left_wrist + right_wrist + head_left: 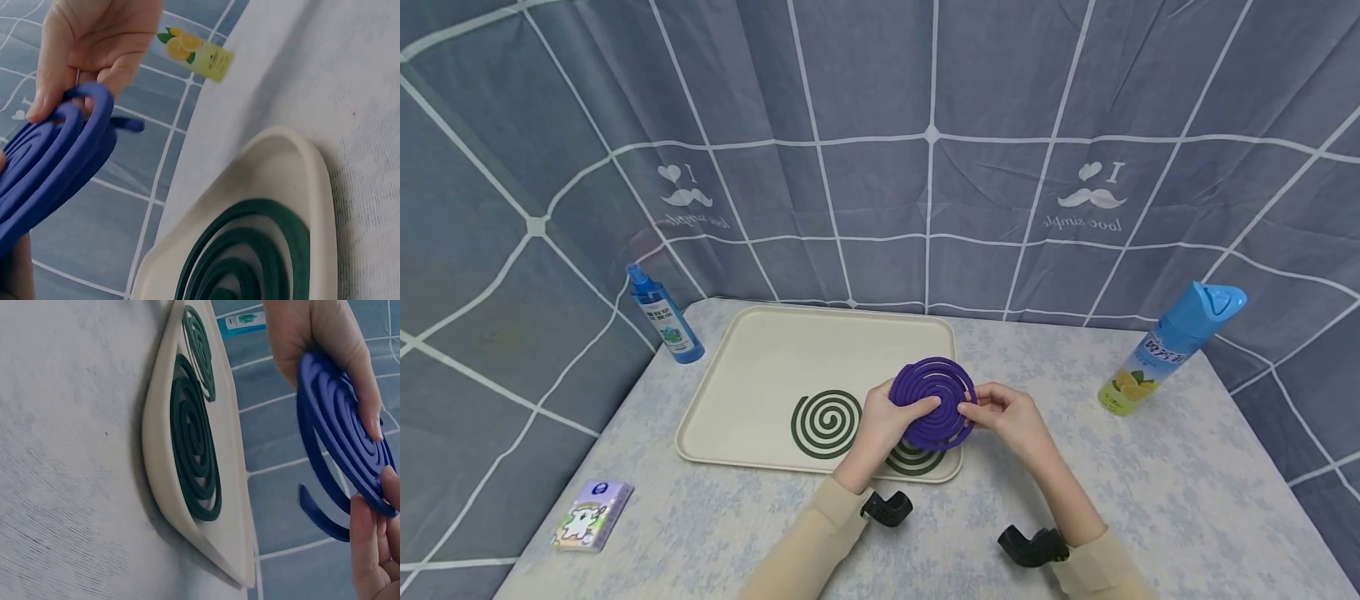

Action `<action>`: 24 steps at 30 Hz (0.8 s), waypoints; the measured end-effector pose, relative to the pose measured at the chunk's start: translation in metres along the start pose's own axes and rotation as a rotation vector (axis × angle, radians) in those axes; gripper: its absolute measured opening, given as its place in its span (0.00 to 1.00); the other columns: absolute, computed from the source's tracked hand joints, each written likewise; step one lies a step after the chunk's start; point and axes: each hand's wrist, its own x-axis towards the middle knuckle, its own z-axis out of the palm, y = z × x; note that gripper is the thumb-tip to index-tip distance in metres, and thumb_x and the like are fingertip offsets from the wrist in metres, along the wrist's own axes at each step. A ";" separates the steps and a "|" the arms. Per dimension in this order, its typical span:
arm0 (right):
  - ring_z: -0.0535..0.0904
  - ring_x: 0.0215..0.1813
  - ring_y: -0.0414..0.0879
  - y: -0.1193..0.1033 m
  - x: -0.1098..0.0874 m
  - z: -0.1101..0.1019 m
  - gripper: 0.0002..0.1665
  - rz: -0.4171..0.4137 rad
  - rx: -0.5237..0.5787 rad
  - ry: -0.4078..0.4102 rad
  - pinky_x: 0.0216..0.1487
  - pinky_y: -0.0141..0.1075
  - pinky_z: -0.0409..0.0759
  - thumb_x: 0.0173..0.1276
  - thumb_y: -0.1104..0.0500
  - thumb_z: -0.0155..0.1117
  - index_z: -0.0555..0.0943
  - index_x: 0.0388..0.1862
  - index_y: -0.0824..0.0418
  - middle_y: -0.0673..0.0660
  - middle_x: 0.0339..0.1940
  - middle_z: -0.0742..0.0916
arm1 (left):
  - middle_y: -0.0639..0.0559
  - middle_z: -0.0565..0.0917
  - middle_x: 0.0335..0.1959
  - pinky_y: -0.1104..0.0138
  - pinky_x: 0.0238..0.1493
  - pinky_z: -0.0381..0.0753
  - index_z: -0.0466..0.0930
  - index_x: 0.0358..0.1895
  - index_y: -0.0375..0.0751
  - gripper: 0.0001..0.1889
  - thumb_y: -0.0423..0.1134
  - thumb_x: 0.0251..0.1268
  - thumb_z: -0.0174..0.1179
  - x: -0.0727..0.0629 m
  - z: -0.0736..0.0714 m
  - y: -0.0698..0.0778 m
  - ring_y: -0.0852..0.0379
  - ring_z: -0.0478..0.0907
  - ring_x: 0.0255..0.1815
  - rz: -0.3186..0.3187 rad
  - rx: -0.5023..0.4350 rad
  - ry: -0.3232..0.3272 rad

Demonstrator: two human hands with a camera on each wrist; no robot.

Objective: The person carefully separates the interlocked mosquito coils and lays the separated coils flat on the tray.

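Note:
A purple mosquito coil [937, 385] is held up over the right front corner of the cream tray [842, 346]. My left hand [880, 425] grips its left side, thumb laid across the face. At the right edge, my right hand [1009, 417] pinches the outer ring between thumb and fingers. Seen from the right wrist, the purple coil [350, 431] has layered rings, and a loose curved end hangs apart below. A green mosquito coil [827, 425] lies flat on the tray, and a second green coil [913, 461] is partly hidden beneath the held one.
A blue spray bottle [668, 321] stands at the tray's back left. A blue and yellow aerosol can [1165, 354] with lemons on it is at the right. A small purple tissue pack [593, 515] lies front left. A grey grid-patterned curtain [880, 192] hangs behind the table.

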 end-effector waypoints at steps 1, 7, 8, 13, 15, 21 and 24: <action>0.84 0.32 0.36 -0.001 0.000 -0.001 0.18 -0.011 -0.026 -0.001 0.40 0.32 0.85 0.63 0.61 0.72 0.82 0.46 0.73 0.51 0.30 0.88 | 0.40 0.87 0.49 0.62 0.54 0.83 0.83 0.55 0.36 0.24 0.42 0.54 0.73 0.000 -0.001 0.001 0.48 0.85 0.50 -0.001 0.019 -0.018; 0.81 0.33 0.38 -0.005 0.003 -0.005 0.17 -0.061 -0.222 0.013 0.37 0.31 0.79 0.62 0.57 0.73 0.85 0.46 0.65 0.53 0.31 0.88 | 0.39 0.87 0.48 0.63 0.52 0.84 0.83 0.55 0.35 0.24 0.41 0.55 0.72 -0.001 -0.003 0.001 0.48 0.86 0.48 0.012 0.104 -0.153; 0.81 0.35 0.39 -0.005 0.003 -0.005 0.16 -0.069 -0.248 0.011 0.38 0.32 0.79 0.63 0.56 0.73 0.85 0.46 0.64 0.54 0.33 0.89 | 0.39 0.87 0.48 0.63 0.52 0.84 0.83 0.55 0.35 0.23 0.41 0.56 0.72 -0.002 -0.004 0.001 0.48 0.86 0.48 0.011 0.109 -0.169; 0.81 0.42 0.43 -0.008 0.002 -0.005 0.17 -0.135 -0.312 -0.008 0.38 0.32 0.80 0.63 0.57 0.73 0.85 0.48 0.62 0.58 0.43 0.89 | 0.39 0.87 0.47 0.64 0.50 0.84 0.83 0.54 0.35 0.23 0.40 0.56 0.72 -0.002 -0.005 0.000 0.49 0.86 0.46 0.007 0.110 -0.212; 0.81 0.42 0.43 -0.008 0.002 -0.004 0.17 -0.151 -0.293 -0.015 0.38 0.31 0.81 0.62 0.59 0.73 0.84 0.49 0.63 0.60 0.44 0.88 | 0.39 0.87 0.48 0.64 0.50 0.84 0.83 0.55 0.36 0.23 0.40 0.56 0.72 -0.001 -0.005 0.000 0.49 0.86 0.47 0.007 0.105 -0.223; 0.82 0.41 0.38 -0.005 0.002 -0.002 0.17 -0.179 -0.209 -0.002 0.42 0.27 0.81 0.62 0.61 0.73 0.84 0.50 0.65 0.62 0.44 0.88 | 0.39 0.86 0.50 0.64 0.54 0.83 0.82 0.57 0.37 0.24 0.39 0.57 0.71 -0.001 -0.005 -0.005 0.50 0.85 0.49 0.004 0.051 -0.210; 0.82 0.43 0.38 -0.004 0.003 -0.001 0.18 -0.169 -0.205 0.017 0.45 0.29 0.81 0.62 0.60 0.73 0.84 0.50 0.64 0.61 0.44 0.89 | 0.39 0.86 0.52 0.63 0.55 0.83 0.81 0.58 0.36 0.24 0.37 0.57 0.71 -0.002 -0.004 -0.006 0.50 0.84 0.51 -0.015 -0.005 -0.211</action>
